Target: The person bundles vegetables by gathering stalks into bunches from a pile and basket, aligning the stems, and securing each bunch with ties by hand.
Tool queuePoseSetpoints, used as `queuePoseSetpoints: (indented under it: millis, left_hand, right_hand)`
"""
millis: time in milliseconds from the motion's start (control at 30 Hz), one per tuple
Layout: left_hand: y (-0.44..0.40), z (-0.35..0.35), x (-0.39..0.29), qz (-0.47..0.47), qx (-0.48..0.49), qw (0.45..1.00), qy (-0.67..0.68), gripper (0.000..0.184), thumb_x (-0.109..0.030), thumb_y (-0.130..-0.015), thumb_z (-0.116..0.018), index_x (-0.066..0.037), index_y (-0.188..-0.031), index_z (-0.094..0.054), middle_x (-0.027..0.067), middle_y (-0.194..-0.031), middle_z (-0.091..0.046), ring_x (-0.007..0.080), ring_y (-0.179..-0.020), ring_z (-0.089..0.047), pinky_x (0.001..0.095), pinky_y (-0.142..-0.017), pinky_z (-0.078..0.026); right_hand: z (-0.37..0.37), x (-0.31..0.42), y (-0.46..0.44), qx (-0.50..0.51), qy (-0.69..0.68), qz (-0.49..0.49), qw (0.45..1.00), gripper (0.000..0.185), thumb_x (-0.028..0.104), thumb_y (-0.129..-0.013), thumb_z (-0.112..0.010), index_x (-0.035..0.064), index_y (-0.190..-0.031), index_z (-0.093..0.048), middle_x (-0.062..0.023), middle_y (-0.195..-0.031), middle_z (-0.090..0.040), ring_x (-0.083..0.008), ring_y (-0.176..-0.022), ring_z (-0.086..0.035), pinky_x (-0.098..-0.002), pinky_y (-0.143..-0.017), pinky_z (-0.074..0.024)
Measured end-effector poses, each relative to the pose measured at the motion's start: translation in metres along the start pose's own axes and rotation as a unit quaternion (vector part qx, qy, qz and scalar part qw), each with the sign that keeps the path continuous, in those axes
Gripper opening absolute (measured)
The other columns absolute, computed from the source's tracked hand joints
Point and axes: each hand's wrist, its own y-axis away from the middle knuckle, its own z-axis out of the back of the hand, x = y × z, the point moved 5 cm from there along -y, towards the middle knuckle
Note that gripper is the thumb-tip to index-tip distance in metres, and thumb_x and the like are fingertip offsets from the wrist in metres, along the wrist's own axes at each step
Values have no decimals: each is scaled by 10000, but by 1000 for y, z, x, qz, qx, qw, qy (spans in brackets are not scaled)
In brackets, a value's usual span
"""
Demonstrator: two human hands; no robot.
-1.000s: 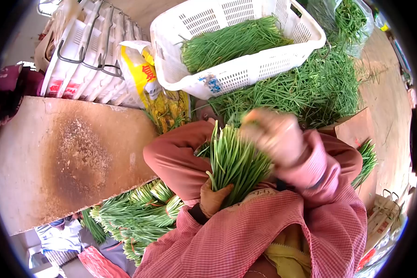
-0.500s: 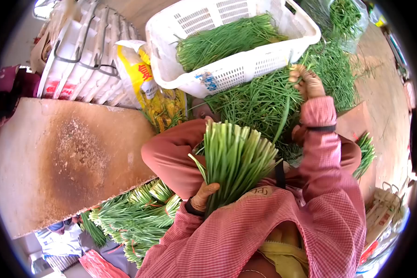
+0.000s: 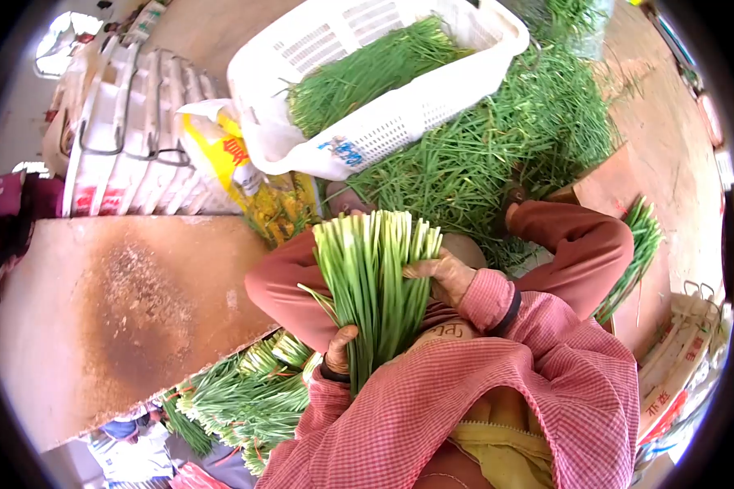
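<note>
Right hand (image 3: 447, 277) moves back from basket (image 3: 400, 129) to green bunch (image 3: 375, 297). Bunch sits between hands, long way toward basket. Left hand (image 3: 340, 354) grips end farther off; right, nearer basket, grips side.

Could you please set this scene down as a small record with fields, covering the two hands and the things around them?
Left hand: gripping the bundle of green stalks low on its left side
Right hand: touching the bundle's right side, nearer the pale ends
Bundle's pale ends: pointing away from the wearer
Beyond the hands: white basket with green stalks inside
Beside basket: loose green pile; yellow bag
Left side: stained board
Lower left: more bundles
</note>
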Motion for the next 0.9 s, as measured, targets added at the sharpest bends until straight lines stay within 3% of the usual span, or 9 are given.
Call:
queuePoseSetpoints:
  millis: [200, 333, 467, 500, 600, 733, 833, 867, 900]
  left_hand:
    - [-5, 4, 12, -35, 149, 957, 246, 288, -229, -741, -629, 4, -910, -618, 176, -1015, -583, 272, -925, -567, 378, -819, -459]
    - [-2, 4, 14, -27, 136, 965, 223, 298, -229, -740, -631, 3, -925, -606, 174, -1020, -580, 269, -930, -564, 375, -822, -457]
    - [1, 7, 15, -23, 123, 977, 174, 310, -229, -739, -633, 3, -940, -595, 172, -1026, -577, 266, -935, -561, 373, -825, -454]
    - [1, 9, 15, -20, 118, 978, 169, 313, -229, -739, -633, 3, -944, -592, 171, -1027, -576, 265, -936, -560, 372, -825, -454]
    - [2, 8, 17, -16, 115, 981, 155, 322, -229, -739, -634, 3, -956, -584, 169, -1031, -574, 263, -939, -558, 370, -827, -452]
    - [6, 9, 15, -19, 105, 984, 146, 335, -229, -738, -636, 3, -971, -573, 167, -1036, -571, 260, -944, -555, 368, -830, -449]
    - [6, 8, 18, -13, 102, 985, 136, 345, -229, -737, -637, 3, -983, -564, 165, -1040, -569, 258, -948, -553, 366, -832, -447]
    - [6, 8, 19, -9, 100, 986, 132, 349, -229, -737, -638, 2, -986, -561, 165, -1042, -568, 257, -949, -552, 365, -833, -447]
    - [8, 6, 19, -10, 98, 987, 129, 353, -229, -737, -638, 2, -990, -559, 164, -1043, -567, 256, -950, -552, 365, -834, -446]
  right_hand:
    - [-50, 51, 25, 95, -49, -28, 994, 663, 2, -635, -640, 76, -1249, -400, -99, -1190, -490, -214, -1096, -460, -352, -934, -363]
    - [-14, 80, 31, -82, 114, 142, 980, 825, 81, -630, -738, 141, -1317, -285, -112, -1306, -358, -277, -1190, -333, -422, -1005, -261]
    - [-79, 146, 75, -194, 561, 393, 702, 572, 328, -628, -733, 68, -1097, -532, -107, -1276, -386, -279, -1210, -298, -393, -1015, -248]
    - [-76, 130, 63, -77, 368, 390, 841, 481, 341, -606, -737, 57, -960, -578, -117, -1262, -407, -279, -1226, -277, -398, -1016, -246]
    - [-67, 93, 52, -68, 613, 303, 727, 261, 293, -594, -734, 63, -662, -632, -161, -1187, -490, -287, -1211, -321, -397, -1019, -223]
    - [-42, 111, 60, 18, 359, 211, 909, 145, 240, -700, -682, 97, -697, -659, -156, -1104, -543, -269, -1135, -393, -436, -991, -240]
    - [7, 152, 65, -170, 457, 363, 794, 111, 158, -731, -648, 63, -775, -612, -83, -860, -588, -220, -787, -551, -345, -834, -415]
    - [22, 171, 71, -288, 614, 338, 653, 212, 176, -710, -657, 54, -865, -581, -109, -957, -543, -231, -876, -516, -351, -840, -410]
    - [37, 188, 78, -428, 776, 232, 401, 326, 195, -689, -667, 45, -954, -551, -135, -1055, -499, -242, -965, -482, -358, -847, -404]
